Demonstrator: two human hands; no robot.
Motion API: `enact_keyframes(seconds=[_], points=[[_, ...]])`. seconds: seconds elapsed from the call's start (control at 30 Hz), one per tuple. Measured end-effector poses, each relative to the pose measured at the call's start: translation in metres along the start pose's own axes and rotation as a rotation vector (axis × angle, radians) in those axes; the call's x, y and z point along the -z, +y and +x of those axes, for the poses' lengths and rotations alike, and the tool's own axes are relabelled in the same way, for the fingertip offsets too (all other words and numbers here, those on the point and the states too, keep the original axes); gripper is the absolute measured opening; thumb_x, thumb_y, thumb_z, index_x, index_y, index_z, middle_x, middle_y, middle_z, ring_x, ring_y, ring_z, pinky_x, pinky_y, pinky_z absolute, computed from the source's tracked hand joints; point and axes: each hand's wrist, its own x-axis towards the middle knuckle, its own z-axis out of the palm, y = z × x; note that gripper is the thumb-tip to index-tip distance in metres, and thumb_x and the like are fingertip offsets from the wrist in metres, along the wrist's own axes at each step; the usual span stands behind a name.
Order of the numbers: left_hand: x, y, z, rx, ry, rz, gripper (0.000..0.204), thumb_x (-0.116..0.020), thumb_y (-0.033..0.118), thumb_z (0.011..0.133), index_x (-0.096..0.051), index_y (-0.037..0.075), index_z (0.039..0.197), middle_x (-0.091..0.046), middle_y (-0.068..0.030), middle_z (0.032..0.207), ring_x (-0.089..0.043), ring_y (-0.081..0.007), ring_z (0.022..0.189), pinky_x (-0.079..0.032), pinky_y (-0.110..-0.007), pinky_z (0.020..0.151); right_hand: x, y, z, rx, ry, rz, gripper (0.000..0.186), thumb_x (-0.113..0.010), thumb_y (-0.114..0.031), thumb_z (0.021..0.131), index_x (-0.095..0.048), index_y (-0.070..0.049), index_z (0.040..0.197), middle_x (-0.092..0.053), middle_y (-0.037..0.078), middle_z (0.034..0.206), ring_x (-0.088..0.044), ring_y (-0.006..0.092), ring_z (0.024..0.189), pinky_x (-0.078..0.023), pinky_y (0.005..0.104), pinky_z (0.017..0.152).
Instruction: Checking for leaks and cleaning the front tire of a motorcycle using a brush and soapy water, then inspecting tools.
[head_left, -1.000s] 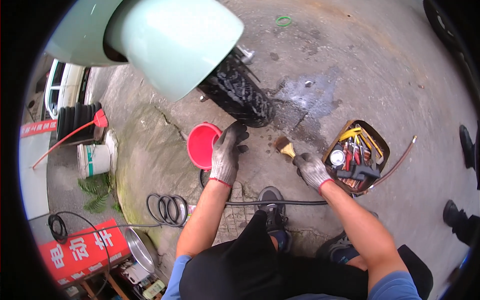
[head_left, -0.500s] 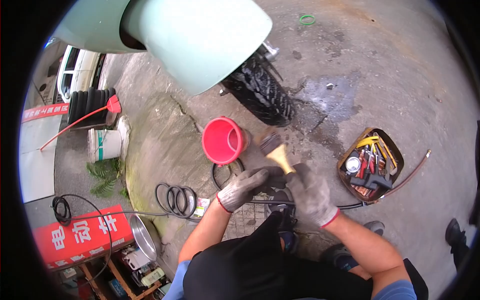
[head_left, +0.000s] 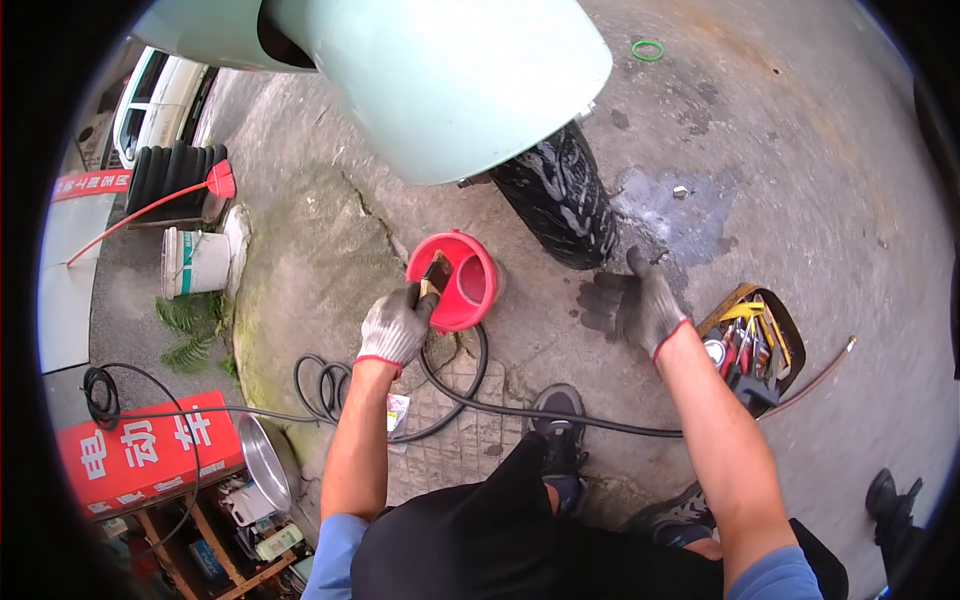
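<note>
The brush (head_left: 436,275) has passed, I see from afar, to the left hand (head_left: 395,325), which pinches its handle, apparently so the bristles reach into the red bucket (head_left: 455,312) just beyond; the right hand (head_left: 632,305) (spread, empty) hangs near the tyre (head_left: 555,195).

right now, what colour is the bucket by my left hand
The bucket beside your left hand is red, best seen in the current head view.
</note>
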Motion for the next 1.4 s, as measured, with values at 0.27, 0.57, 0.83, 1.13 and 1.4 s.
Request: enact_keyframes(seconds=[0.27,0.57,0.83,1.13,1.4], points=[[-0.002,0.037,0.011,-0.320,0.220,-0.400,0.037,-0.060,0.030,0.096,-0.064,0.001,0.120,-0.067,-0.0230,0.112,-0.068,-0.0375,0.103,-0.053,-0.044,0.091,-0.037,-0.031,0.054,0.123,-0.415,0.023,0.061,-0.028,-0.052,0.107,-0.052,-0.008,0.141,-0.066,0.019,0.128,-0.064,0.0370,0.116,-0.048,0.0598,0.103],[-0.092,0.135,0.064,-0.188,0.172,-1.661,0.047,-0.042,0.017,0.106,-0.041,-0.009,0.145,-0.061,-0.0121,0.126,-0.056,-0.0156,0.111,-0.045,-0.029,0.098,-0.050,-0.046,0.104,-0.502,-0.942,1.258,0.054,-0.043,-0.033,0.103,-0.041,-0.002,0.147,-0.048,0.021,0.146,-0.048,0.0356,0.132,-0.037,0.0482,0.113],[-0.082,0.144,0.057,-0.091,0.270,-1.547,0.045,-0.039,0.005,0.104,-0.042,-0.006,0.147,-0.059,-0.0158,0.136,-0.057,-0.0191,0.118,-0.045,-0.029,0.100,-0.062,-0.010,0.045,-0.147,-0.871,0.708,0.044,-0.047,-0.025,0.104,-0.046,-0.005,0.144,-0.050,0.013,0.144,-0.050,0.0250,0.129,-0.041,0.0420,0.107],[-0.022,0.131,0.071,-0.378,0.310,-1.157,0.043,-0.039,0.019,0.106,-0.045,0.000,0.144,-0.051,-0.0115,0.147,-0.052,-0.0223,0.131,-0.036,-0.036,0.115,-0.082,-0.009,-0.071,0.155,-0.332,0.171,0.039,-0.041,-0.038,0.105,-0.061,-0.008,0.121,-0.071,0.008,0.100,-0.070,0.0213,0.080,-0.062,0.0300,0.063],[-0.012,0.162,0.075,-0.368,0.251,-1.179,0.038,-0.039,0.005,0.105,-0.041,0.000,0.143,-0.052,-0.0124,0.139,-0.053,-0.0227,0.123,-0.043,-0.034,0.106,0.008,0.028,-0.055,0.080,-0.078,0.001,0.030,-0.047,-0.032,0.105,-0.061,-0.006,0.113,-0.064,0.006,0.083,-0.062,0.0193,0.069,-0.051,0.0342,0.060]])
